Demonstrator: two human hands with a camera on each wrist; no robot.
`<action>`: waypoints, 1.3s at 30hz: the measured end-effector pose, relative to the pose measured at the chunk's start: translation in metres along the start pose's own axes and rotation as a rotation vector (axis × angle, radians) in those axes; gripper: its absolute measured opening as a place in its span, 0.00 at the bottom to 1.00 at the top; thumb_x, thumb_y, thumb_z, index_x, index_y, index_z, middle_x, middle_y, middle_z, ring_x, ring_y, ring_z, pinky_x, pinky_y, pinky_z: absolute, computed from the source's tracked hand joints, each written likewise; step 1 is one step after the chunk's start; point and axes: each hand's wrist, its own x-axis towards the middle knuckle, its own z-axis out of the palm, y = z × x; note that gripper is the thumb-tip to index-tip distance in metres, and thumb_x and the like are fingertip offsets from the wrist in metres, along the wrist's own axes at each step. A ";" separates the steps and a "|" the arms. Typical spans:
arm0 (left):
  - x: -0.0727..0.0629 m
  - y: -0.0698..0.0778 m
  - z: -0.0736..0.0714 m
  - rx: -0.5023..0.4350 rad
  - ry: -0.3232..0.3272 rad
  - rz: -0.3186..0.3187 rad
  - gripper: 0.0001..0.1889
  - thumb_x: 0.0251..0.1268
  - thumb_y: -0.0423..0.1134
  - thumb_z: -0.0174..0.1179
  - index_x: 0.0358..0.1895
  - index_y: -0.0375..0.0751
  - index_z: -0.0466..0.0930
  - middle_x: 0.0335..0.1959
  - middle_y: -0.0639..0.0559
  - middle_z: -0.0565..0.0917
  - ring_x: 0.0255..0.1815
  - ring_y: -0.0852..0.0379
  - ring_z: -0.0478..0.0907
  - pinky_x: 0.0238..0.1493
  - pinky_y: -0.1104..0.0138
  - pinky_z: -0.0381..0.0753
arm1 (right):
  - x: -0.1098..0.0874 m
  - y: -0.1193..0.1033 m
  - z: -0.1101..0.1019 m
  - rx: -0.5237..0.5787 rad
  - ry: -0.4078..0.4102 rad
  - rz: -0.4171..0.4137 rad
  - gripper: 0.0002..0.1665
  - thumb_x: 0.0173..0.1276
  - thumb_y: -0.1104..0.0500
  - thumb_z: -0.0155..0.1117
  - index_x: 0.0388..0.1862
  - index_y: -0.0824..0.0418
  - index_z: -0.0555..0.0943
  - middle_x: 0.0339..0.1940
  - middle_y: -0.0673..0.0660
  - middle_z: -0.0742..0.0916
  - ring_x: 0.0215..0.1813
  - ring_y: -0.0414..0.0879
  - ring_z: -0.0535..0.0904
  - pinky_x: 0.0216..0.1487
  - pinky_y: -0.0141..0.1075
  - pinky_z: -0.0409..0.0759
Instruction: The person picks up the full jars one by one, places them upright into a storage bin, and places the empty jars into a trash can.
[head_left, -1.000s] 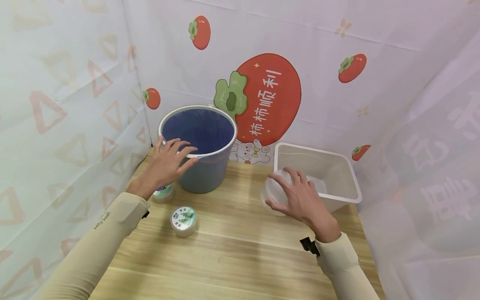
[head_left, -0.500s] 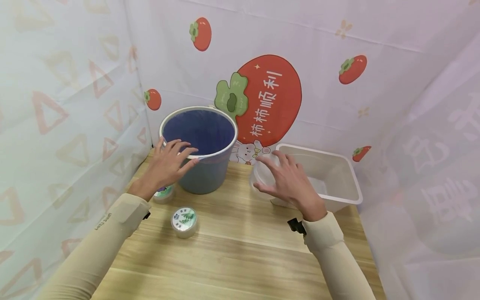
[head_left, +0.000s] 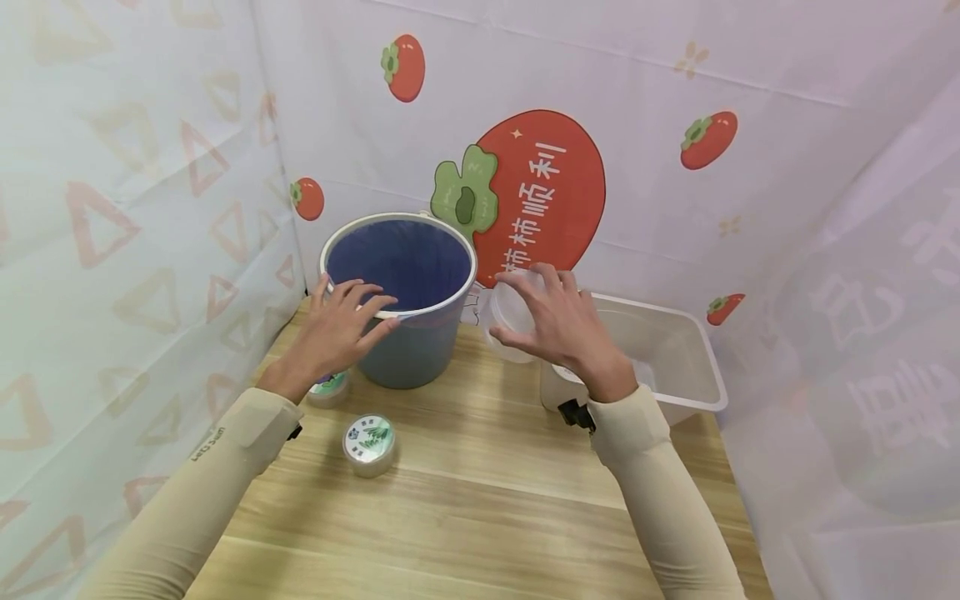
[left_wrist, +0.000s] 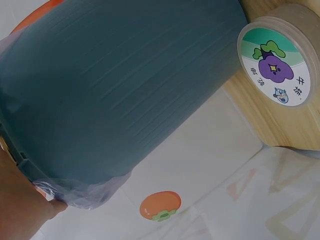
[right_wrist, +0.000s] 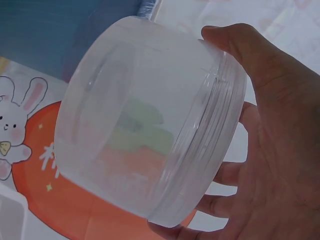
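Note:
My right hand (head_left: 562, 321) grips a translucent plastic jar (head_left: 512, 310) by its ribbed lid end, thumb on one side and fingers on the other. The jar (right_wrist: 135, 125) is held tilted in the air, between the trash can and the white bin. At the left, my left hand (head_left: 330, 325) holds the near rim of a round blue-grey trash can (head_left: 408, 354), fingers over the opening and thumb outside. A thin clear bag (left_wrist: 92, 192) overhangs that rim in the left wrist view. The left fingertips are hidden there.
A white rectangular bin (head_left: 708, 358) stands at the back right. Nearer on the wooden table (head_left: 450, 508) sits a round tub with a green-leaf label (head_left: 369, 442). A purple-labelled tub (left_wrist: 275, 65) stands beside the trash can. Printed cloth walls (head_left: 637, 67) surround the table.
My right hand has carried the jar leftward and up from the white bin toward the trash can. The left hand stays at the trash can's rim.

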 end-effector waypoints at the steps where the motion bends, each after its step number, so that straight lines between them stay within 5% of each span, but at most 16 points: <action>1: 0.000 0.000 0.000 0.000 -0.001 -0.001 0.26 0.86 0.60 0.54 0.75 0.53 0.79 0.77 0.41 0.75 0.83 0.33 0.63 0.85 0.27 0.35 | 0.003 -0.001 -0.002 0.000 -0.001 -0.001 0.45 0.70 0.29 0.69 0.82 0.37 0.70 0.79 0.64 0.72 0.74 0.70 0.70 0.61 0.70 0.81; 22: 0.000 -0.002 0.002 0.008 0.017 0.005 0.25 0.85 0.60 0.55 0.74 0.53 0.80 0.75 0.42 0.76 0.80 0.34 0.66 0.85 0.27 0.37 | 0.055 -0.019 -0.017 -0.010 -0.037 -0.007 0.45 0.72 0.27 0.64 0.84 0.35 0.68 0.81 0.61 0.70 0.79 0.65 0.66 0.63 0.67 0.80; 39: 0.001 0.001 0.002 0.026 0.007 -0.002 0.25 0.86 0.60 0.54 0.74 0.53 0.80 0.74 0.42 0.77 0.79 0.34 0.66 0.85 0.27 0.36 | 0.093 -0.036 -0.024 -0.009 0.008 -0.018 0.45 0.72 0.26 0.63 0.85 0.32 0.66 0.83 0.63 0.68 0.78 0.66 0.67 0.67 0.66 0.80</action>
